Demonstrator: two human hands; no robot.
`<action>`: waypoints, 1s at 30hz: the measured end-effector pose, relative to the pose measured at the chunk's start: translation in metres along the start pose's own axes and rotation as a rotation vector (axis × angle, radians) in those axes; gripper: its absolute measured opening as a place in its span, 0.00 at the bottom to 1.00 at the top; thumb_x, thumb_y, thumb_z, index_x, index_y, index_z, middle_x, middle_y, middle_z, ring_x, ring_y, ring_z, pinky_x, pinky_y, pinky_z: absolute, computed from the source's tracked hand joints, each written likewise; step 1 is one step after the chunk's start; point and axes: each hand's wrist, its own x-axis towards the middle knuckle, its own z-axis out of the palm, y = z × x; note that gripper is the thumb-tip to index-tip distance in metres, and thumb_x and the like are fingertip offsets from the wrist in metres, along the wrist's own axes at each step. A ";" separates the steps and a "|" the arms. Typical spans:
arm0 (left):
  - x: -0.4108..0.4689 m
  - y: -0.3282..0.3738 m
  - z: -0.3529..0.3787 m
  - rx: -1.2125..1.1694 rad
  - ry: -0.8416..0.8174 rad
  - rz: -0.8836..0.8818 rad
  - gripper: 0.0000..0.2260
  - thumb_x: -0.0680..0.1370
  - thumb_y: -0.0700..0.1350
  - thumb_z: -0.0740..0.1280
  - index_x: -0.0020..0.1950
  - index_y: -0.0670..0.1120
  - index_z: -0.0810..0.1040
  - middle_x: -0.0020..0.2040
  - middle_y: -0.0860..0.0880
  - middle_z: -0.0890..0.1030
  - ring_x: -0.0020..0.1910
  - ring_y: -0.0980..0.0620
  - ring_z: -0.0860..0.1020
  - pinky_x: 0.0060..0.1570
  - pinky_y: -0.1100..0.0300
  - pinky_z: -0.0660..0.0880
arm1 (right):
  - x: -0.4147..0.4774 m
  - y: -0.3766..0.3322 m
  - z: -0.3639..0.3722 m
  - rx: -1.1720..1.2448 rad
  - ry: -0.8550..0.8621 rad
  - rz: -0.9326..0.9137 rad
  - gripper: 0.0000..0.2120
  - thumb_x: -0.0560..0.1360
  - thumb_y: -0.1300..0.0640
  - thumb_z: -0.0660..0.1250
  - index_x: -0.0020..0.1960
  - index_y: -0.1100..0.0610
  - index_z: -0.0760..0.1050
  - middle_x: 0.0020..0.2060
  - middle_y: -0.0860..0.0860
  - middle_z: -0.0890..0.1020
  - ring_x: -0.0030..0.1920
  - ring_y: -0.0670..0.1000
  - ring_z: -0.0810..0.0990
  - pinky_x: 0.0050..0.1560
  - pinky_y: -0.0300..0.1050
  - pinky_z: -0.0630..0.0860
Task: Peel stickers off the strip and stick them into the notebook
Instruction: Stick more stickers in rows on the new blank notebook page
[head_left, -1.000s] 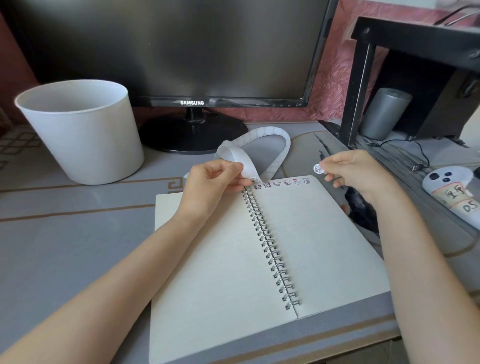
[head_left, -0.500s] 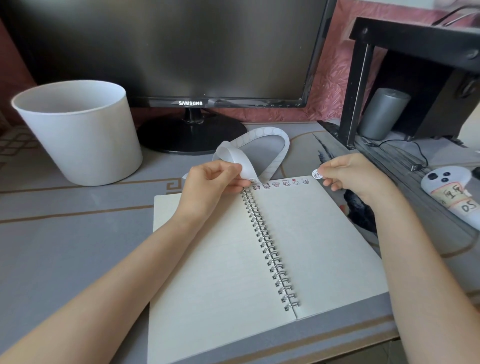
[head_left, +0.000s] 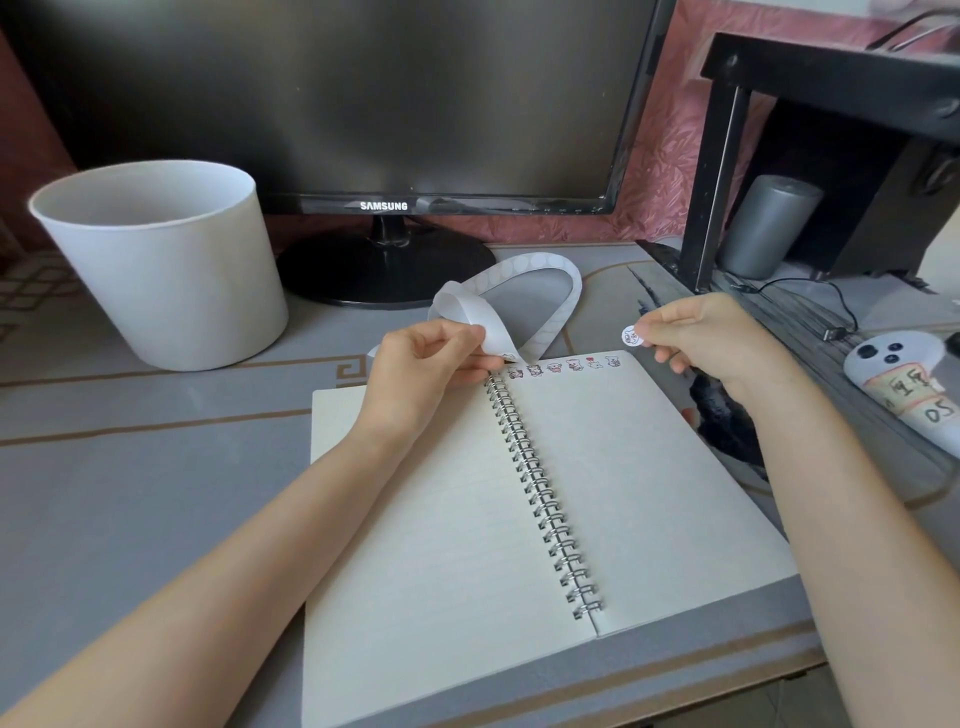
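The left hand (head_left: 426, 358) pinched the looped white paper sticker strip (head_left: 524, 291) at frame centre; the right hand (head_left: 711, 338) pinched a small round white sticker (head_left: 631, 336) above the open spiral-bound lined notebook (head_left: 623, 467).

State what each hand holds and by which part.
Left hand pinches the strip at its bend above the notebook; right hand pinches a round sticker by its edge.

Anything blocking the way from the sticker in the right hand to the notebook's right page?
Nothing visible. The right hand pinches the sticker just beyond the top corner of the page; the left hand and strip sit by the spiral.
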 end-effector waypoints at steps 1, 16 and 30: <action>0.000 0.000 0.000 -0.005 0.001 0.000 0.07 0.78 0.40 0.66 0.43 0.39 0.79 0.39 0.43 0.85 0.44 0.49 0.84 0.49 0.61 0.80 | -0.003 -0.002 0.001 0.017 -0.015 -0.010 0.04 0.74 0.62 0.68 0.47 0.62 0.80 0.36 0.55 0.80 0.31 0.50 0.71 0.30 0.37 0.68; 0.001 0.000 -0.001 -0.022 0.015 0.005 0.07 0.78 0.40 0.65 0.44 0.38 0.79 0.42 0.40 0.85 0.45 0.49 0.84 0.46 0.64 0.79 | -0.044 -0.033 0.071 0.072 -0.175 -0.014 0.02 0.69 0.59 0.73 0.40 0.57 0.82 0.31 0.50 0.82 0.24 0.43 0.70 0.25 0.30 0.65; 0.001 0.001 -0.001 -0.024 0.004 0.014 0.07 0.79 0.40 0.65 0.43 0.40 0.79 0.41 0.41 0.84 0.45 0.49 0.84 0.46 0.63 0.79 | -0.042 -0.027 0.075 0.084 -0.170 -0.011 0.03 0.69 0.60 0.73 0.41 0.59 0.82 0.33 0.52 0.83 0.23 0.44 0.70 0.28 0.32 0.70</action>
